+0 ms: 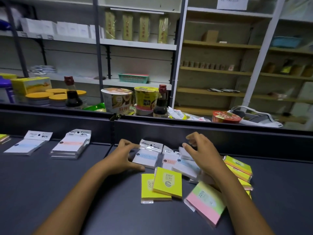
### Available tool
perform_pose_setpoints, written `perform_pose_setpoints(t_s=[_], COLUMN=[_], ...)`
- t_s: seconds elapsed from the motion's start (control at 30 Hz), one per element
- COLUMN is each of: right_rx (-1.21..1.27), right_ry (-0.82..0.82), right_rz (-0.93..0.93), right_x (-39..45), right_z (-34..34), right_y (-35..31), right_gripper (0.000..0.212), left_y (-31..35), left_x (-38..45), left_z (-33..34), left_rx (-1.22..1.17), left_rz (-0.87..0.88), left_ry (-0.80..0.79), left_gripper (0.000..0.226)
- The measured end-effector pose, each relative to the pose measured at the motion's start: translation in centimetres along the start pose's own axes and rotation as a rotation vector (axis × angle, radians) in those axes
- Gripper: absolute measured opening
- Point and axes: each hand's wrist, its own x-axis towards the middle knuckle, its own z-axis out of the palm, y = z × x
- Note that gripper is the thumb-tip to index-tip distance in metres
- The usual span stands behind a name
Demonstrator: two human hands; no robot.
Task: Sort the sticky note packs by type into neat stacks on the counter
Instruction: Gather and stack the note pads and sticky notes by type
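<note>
Gripping a blue-striped pack [147,156] at frame centre, the left hand [124,158] works the bench [50,184]. The right hand [203,153] hovers released over jumbled packs [184,164]

Head-worn view, facing forward and down, close over counter [50,184]

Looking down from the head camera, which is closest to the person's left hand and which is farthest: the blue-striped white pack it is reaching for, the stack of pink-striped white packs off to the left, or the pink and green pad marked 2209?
From the left hand:
1. Blue-striped white pack, touching its fingers and thumb.
2. Stack of pink-striped white packs, to the left by the counter's back wall.
3. Pink and green pad marked 2209, lower right, beyond the yellow pads.
</note>
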Motion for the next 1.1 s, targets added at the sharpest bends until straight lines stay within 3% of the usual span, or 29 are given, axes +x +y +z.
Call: perform_pose_setpoints(t_s=[0.13, 0.37, 0.63, 0.83, 0.97, 1.1], right_rx=[0.023, 0.036, 0.04, -0.108, -0.327, -0.504], right_ry=[-0.006, -0.012, 0.05, 0.088, -0.021, -0.169], right_rz=[0.004, 0.011, 0.077, 0.196, 0.269, 0.303], right_x=[-0.2, -0.4, -0.9, -1.2, -1.4, -1.5], right_z=[0.2, 0.0, -1.0, -1.6, -1.3, -0.5], right_y=[-0.1, -0.2, 0.8, 1.7, 2.0, 1.8], right_gripper=[0.023, 0.023, 0.021, 0.021, 0.039, 0.076], left_y=[-0.1, 0.4, 2.5, 4.0, 4.0, 4.3], left_x=[0.3, 0.2, -0.1, -0.7, -0.9, -1.1], left_z=[0.5, 0.8, 0.9, 0.8, 0.8, 0.7], left_rx=[0.019, -0.014, -0.313, -0.547, -0.626, -0.6], left_rz=[-0.024, -0.051, 0.099, 0.181, 0.203, 0.214], left_ry=[-0.037, -0.015, 0.266, 0.367, 0.378, 0.398], left_gripper=[0.1, 0.085, 0.085, 0.087, 0.085, 0.088])
